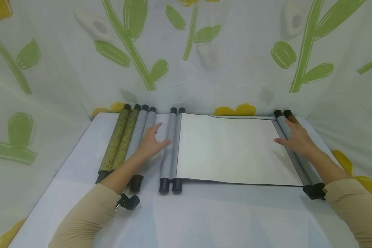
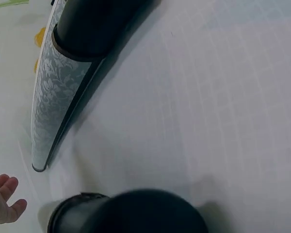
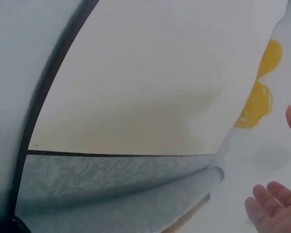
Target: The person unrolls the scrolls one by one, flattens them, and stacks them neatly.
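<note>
While left hand (image 1: 152, 142) and right hand (image 1: 298, 139) hover by one unrolled scroll (image 1: 235, 148), both grips are apart. Two olive-speckled rolls (image 1: 115, 139) lie left of it.

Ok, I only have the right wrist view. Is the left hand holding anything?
Observer: No, the head view shows the left hand empty, its thumb and fingers spread apart.
Operator: And what ends the pale sheet on the left?
Observer: Two grey rolls with black end caps, side by side.
Operator: Anything farthest left on the table?
Observer: Yes, a pair of speckled yellow-green rolls.
</note>
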### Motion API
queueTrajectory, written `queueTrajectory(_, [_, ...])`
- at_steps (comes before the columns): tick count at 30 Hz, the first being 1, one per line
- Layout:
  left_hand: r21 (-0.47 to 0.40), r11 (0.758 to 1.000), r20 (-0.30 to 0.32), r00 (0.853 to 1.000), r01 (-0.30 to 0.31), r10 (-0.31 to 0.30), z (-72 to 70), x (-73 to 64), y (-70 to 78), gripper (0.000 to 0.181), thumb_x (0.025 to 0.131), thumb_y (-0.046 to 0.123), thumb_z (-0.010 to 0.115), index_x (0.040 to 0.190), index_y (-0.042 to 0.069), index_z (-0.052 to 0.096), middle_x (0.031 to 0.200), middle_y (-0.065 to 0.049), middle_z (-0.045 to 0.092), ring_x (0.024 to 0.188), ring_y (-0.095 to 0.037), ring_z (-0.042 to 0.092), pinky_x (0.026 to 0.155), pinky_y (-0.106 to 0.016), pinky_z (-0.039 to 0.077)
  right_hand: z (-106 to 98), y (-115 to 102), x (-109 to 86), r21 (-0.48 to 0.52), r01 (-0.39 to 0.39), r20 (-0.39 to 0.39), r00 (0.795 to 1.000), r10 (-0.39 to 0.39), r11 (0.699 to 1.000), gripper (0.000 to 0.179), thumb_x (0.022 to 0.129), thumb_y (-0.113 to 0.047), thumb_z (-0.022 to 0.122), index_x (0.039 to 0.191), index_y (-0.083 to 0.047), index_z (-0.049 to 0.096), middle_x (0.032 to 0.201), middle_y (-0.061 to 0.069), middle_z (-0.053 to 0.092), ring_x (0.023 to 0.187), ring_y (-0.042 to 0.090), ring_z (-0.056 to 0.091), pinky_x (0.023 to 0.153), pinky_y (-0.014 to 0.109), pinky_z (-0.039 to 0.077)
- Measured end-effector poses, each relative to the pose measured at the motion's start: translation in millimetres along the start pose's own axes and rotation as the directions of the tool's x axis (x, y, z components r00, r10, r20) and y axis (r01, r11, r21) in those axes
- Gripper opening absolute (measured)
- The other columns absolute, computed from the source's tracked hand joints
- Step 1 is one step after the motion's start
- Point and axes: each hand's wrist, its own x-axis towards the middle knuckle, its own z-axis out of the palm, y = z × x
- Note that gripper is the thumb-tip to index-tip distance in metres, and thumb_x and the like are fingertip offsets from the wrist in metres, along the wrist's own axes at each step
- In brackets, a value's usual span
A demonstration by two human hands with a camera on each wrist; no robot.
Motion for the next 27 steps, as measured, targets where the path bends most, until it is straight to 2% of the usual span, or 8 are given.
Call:
queueTrajectory(5, [-0.050,0.998,-0.008,0.999,-0.033,0.033,-7.2,-0.8,-5.3,0.094,0.078,0.031,0.076,0.151,0.009,0.020,0.145,-0.025,0.029,0.131,-0.039,0.033,0.104,-0.055,0.032,1,-18,-1.2,0.009,0.053,-0.028,0.998,-0.052,0.999,0.098,0.084,-0.035,0.070,0.147,0.008,0.008,0.145,0.039,0.018,0.130,0.057,0.017,0.099,0.069,0.021])
queueTrajectory(11, [0.008,1.000,-0.001,1.000,-0.024,0.024,-20.7,-5.8,-10.1,0.096,0.077,0.032,0.077,0.150,0.005,0.020,0.147,-0.025,0.027,0.132,-0.041,0.030,0.104,-0.056,0.031,8,-33,1.6,0.074,0.098,-0.070,0.993,-0.093,0.992,0.100,0.084,-0.030,0.071,0.150,0.001,0.003,0.147,0.037,0.016,0.130,0.055,0.019,0.098,0.070,0.023])
queueTrajectory(13, [0.011,1.000,0.001,1.000,-0.027,0.027,-24.4,-6.9,-11.1,0.095,0.077,0.030,0.077,0.150,0.005,0.021,0.145,-0.027,0.029,0.130,-0.042,0.033,0.103,-0.056,0.033,11,-34,4.6,0.071,0.111,-0.093,0.990,-0.104,0.991,0.101,0.084,-0.031,0.071,0.150,0.000,0.003,0.146,0.038,0.018,0.127,0.055,0.026,0.096,0.069,0.026])
queueTrajectory(18, [-0.026,1.000,-0.014,1.000,0.008,-0.008,-33.9,-8.3,-16.3,0.095,0.077,0.026,0.078,0.150,0.007,0.021,0.144,-0.028,0.027,0.128,-0.043,0.035,0.100,-0.056,0.036,20,-42,10.5,0.098,0.142,-0.122,0.984,-0.130,0.985,0.099,0.083,-0.032,0.073,0.149,0.003,0.008,0.145,0.037,0.022,0.119,0.053,0.037,0.092,0.066,0.034])
queueTrajectory(20, [-0.022,0.999,-0.013,0.999,0.031,-0.032,-37.8,-9.1,-19.8,0.096,0.077,0.027,0.077,0.151,0.009,0.019,0.145,-0.027,0.024,0.129,-0.042,0.034,0.100,-0.056,0.036,22,-49,10.0,0.114,0.146,-0.120,0.984,-0.132,0.983,0.098,0.082,-0.032,0.073,0.149,0.004,0.011,0.144,0.036,0.024,0.119,0.052,0.038,0.092,0.065,0.036])
queueTrajectory(27, [-0.040,0.998,0.009,0.998,0.055,-0.055,-51.4,-11.7,-28.2,0.097,0.078,0.026,0.077,0.152,0.010,0.016,0.146,-0.029,0.022,0.130,-0.045,0.033,0.098,-0.055,0.039,30,-71,4.7,0.155,0.167,-0.107,0.983,-0.152,0.974,0.096,0.082,-0.030,0.074,0.148,0.004,0.015,0.142,0.034,0.029,0.121,0.050,0.038,0.092,0.064,0.037])
